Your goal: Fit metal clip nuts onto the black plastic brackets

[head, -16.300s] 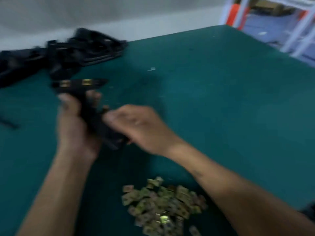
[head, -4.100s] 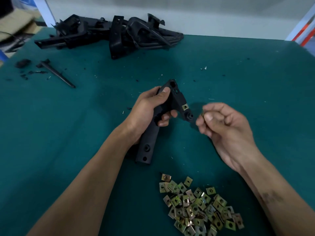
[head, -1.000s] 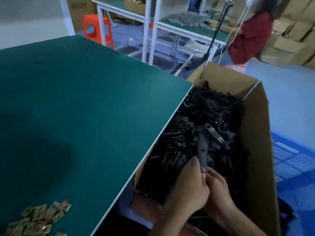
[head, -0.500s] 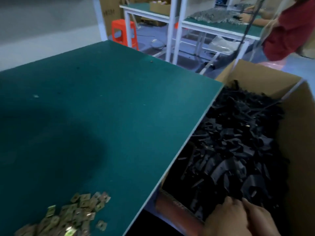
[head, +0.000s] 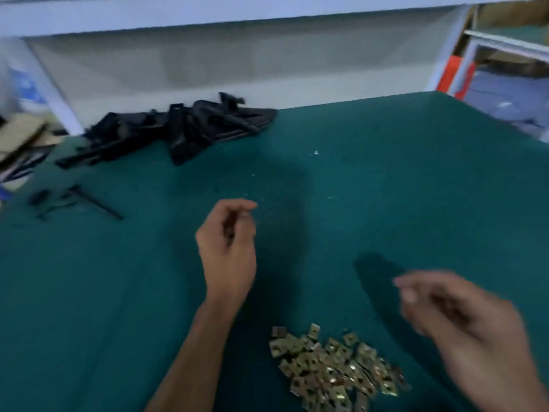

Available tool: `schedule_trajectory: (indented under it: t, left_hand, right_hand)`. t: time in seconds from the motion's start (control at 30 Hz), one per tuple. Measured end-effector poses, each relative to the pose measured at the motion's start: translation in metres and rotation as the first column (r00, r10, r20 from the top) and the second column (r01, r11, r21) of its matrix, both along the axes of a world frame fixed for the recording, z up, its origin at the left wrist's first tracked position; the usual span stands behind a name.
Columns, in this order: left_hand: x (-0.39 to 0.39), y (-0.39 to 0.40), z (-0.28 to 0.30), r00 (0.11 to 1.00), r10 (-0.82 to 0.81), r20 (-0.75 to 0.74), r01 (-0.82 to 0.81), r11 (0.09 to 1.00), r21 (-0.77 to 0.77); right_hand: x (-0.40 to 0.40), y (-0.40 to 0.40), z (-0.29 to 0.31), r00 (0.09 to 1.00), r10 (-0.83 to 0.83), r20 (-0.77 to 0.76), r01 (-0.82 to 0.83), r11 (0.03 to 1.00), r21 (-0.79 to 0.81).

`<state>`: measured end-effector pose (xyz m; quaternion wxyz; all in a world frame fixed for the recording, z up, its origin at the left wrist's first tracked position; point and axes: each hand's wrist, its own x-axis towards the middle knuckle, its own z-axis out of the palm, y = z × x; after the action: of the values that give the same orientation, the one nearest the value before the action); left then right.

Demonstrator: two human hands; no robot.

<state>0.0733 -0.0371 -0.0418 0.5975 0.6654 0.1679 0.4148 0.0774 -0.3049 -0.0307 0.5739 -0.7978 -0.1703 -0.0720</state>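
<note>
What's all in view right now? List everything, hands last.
table: one, green top, fills the view.
clip nuts: one pile, brass-coloured, near edge between the hands.
black plastic brackets: one heap, black, far left.
black rod-like scrap: one, black, left side, small black bits beside it.
white frame: one upright, far right.
left hand: fingers loosely curled, above the table centre, seemingly holding nothing.
right hand: blurred, right of the nuts; grasp unclear.

Brass-coloured clip nuts lie heaped at the near edge; black brackets are piled far left.
</note>
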Motion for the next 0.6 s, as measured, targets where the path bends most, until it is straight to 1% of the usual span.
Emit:
schedule_trajectory:
  t: [0.03,0.07,0.13,0.2,0.27,0.33,0.4,0.47,0.53,0.6]
  left_hand:
    - [0.001,0.010,-0.004,0.999,0.036,0.030,-0.033,0.995,-0.095]
    - [0.002,0.012,-0.004,0.998,0.051,0.026,-0.045,0.978,-0.203]
    - [0.006,0.020,-0.005,0.997,0.075,0.029,-0.057,0.919,-0.391]
    - [0.009,0.024,-0.007,0.997,0.068,0.039,-0.043,0.892,-0.451]
    - [0.011,0.023,-0.008,0.996,0.078,0.041,-0.052,0.896,-0.442]
    - [0.010,0.021,-0.009,0.997,0.068,0.022,-0.055,0.926,-0.374]
    - [0.010,0.020,-0.009,0.999,0.034,-0.004,-0.034,0.957,-0.287]
    - [0.011,0.020,-0.010,0.999,0.026,-0.041,-0.034,0.975,-0.221]
    - [0.012,0.022,-0.013,0.996,0.039,-0.084,-0.055,0.977,-0.204]
    - [0.013,0.023,-0.014,0.994,0.042,-0.103,-0.061,0.980,-0.187]
  right_hand:
    - [0.020,0.022,0.007,0.994,0.105,-0.015,-0.106,0.990,-0.090]
    - [0.045,0.049,0.006,0.985,0.175,-0.001,-0.174,0.975,-0.142]
    - [0.095,0.104,0.004,0.968,0.246,0.046,-0.228,0.943,-0.242]
    - [0.146,0.157,0.002,0.942,0.306,0.136,-0.233,0.892,-0.388]
    - [0.192,0.211,0.003,0.921,0.333,0.203,-0.196,0.846,-0.496]
    - [0.232,0.257,0.001,0.919,0.326,0.222,-0.160,0.823,-0.546]
    - [0.265,0.294,0.002,0.937,0.281,0.209,-0.119,0.817,-0.565]
    - [0.286,0.324,0.003,0.952,0.253,0.173,-0.102,0.795,-0.599]
    - [0.299,0.344,0.002,0.952,0.254,0.169,-0.075,0.732,-0.677]
    - [0.306,0.356,0.002,0.947,0.206,0.246,0.039,0.687,-0.726]
